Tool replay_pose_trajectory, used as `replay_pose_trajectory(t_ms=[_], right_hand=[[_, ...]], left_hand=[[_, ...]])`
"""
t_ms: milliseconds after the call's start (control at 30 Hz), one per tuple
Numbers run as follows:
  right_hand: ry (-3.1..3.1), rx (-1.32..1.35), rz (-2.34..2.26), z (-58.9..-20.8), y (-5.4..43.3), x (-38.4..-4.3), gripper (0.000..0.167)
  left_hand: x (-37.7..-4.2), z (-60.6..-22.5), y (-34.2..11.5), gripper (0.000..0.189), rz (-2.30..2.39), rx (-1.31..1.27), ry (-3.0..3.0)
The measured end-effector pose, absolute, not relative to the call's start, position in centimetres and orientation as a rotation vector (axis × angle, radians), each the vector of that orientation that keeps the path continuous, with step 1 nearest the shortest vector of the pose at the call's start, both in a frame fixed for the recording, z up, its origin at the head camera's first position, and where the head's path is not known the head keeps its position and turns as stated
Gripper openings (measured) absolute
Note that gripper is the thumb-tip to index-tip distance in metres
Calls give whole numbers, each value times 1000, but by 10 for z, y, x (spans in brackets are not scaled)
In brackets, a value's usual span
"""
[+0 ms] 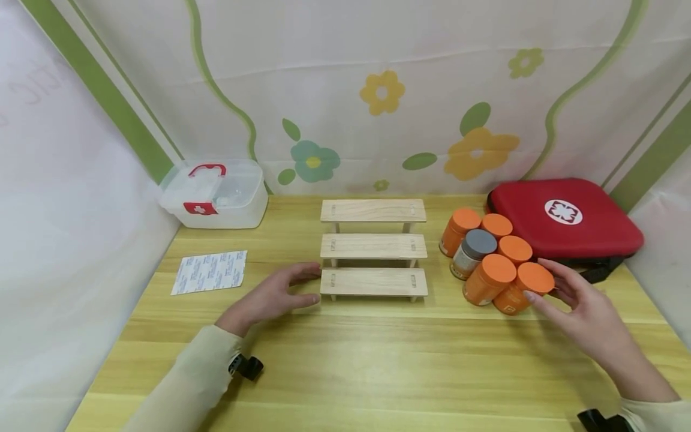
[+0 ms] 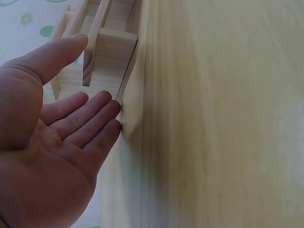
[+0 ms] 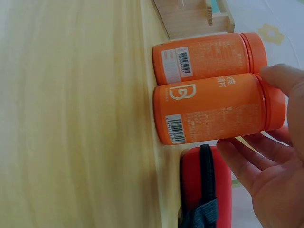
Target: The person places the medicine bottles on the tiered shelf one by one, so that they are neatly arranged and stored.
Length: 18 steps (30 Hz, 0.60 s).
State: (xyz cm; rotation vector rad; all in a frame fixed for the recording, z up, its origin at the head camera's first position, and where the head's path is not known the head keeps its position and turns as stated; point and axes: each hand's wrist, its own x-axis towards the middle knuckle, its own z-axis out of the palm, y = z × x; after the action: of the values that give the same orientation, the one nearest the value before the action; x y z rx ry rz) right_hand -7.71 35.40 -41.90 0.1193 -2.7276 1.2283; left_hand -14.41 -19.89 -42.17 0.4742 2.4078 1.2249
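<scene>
Orange btl (image 3: pixel 218 111), R hand (image 1: pixel 588 318) gripping; barcode (image 3: pixel 175 128): R wrist cam only.

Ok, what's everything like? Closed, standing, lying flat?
Five orange round plastic jars: capped, upright
Grey-lidded round jar: capped, upright
Translucent white plastic box: closed
Red rounded case: closed
White printed sheet: flat
Pale three-tier wooden rack: upright
Left hand: fingers extended by rack
Right hand: holding rightmost orange jar

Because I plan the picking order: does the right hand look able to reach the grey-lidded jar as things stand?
Probably yes, from above: the grey-lidded jar has nothing over its lid, though orange jars stand between it and the right hand.
</scene>
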Motion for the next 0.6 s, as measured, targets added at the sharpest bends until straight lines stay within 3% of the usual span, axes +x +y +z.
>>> replay_pose_trajectory(t_ms=[600], right_hand=[[-2895, -111, 1206, -420, 353, -82, 80]], left_hand=[[-145, -425, -191, 71, 1229, 480, 2410]])
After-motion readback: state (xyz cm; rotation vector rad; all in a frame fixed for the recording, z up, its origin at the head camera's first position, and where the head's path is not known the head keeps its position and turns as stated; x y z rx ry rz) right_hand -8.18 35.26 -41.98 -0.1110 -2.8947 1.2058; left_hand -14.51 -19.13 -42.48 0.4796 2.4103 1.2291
